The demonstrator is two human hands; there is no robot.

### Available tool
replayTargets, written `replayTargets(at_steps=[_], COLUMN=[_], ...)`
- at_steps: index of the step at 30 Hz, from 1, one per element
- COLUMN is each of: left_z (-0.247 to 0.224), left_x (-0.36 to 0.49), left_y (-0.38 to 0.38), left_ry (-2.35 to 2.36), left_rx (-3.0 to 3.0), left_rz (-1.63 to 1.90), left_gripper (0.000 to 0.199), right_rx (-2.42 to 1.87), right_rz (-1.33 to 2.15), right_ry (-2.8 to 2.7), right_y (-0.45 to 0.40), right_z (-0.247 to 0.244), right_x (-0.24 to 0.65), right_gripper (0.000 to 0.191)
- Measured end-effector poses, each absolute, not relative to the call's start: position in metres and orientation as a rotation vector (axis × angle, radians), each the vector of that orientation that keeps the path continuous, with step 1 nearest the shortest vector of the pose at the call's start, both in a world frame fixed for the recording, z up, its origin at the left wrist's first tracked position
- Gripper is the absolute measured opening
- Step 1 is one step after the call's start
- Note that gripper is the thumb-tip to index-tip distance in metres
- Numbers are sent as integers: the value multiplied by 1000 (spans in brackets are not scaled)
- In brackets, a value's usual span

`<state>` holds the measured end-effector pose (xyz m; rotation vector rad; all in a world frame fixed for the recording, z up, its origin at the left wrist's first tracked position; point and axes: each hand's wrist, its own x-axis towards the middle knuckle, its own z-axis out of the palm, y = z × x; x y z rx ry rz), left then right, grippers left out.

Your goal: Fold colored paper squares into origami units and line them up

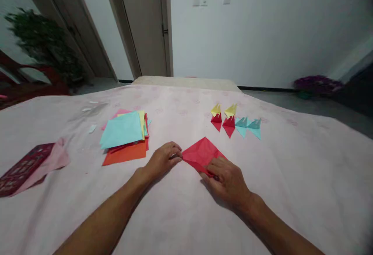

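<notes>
A red sheet of paper [201, 152] lies cornerwise on the cloth between my two hands, its near edge lifted. My left hand [165, 158] pinches the sheet's left corner between thumb and fingers. At the near right side, my right hand [225, 177] has its fingers curled over the paper's edge, with the thumb beneath. Beyond the right hand stand several small folded paper pieces: red ones [229, 124], yellow ones [230, 110] and light blue ones [255, 128]. To the left of my left hand is a loose stack of coloured paper [124, 130], light blue on top and orange at the bottom.
A pale pink tablecloth [175, 216] covers the wide table. At the left lie a dark red patterned item [26, 167] with pink cloth [55, 159] and small white scraps [92, 128]. Behind are a door [142, 21], a white wall [262, 33] and a green plant [37, 37].
</notes>
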<state>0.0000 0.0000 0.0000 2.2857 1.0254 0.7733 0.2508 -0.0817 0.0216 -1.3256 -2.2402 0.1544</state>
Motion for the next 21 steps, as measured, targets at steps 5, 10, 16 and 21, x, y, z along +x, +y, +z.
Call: replayTargets(at_steps=[5,10,16,21], left_z=[2,4,3,2], left_x=[-1,0,1,3], left_y=[0,2,3,4], left_ry=[1036,1048,1081,1114], left_rx=[2249,2221,2218,2242], left_rz=[779,752,744,713], left_gripper=[8,8,6,8], right_rx=[-1570,-1641,-1708,-1858], right_rz=[243,398,678,669], right_ry=[-2006,-1946,-1810,-1781], right_y=[-71,-66,-65,-64], right_z=[13,13,20,23], right_x=[252,253,253,250], right_gripper=[36,29,26,38])
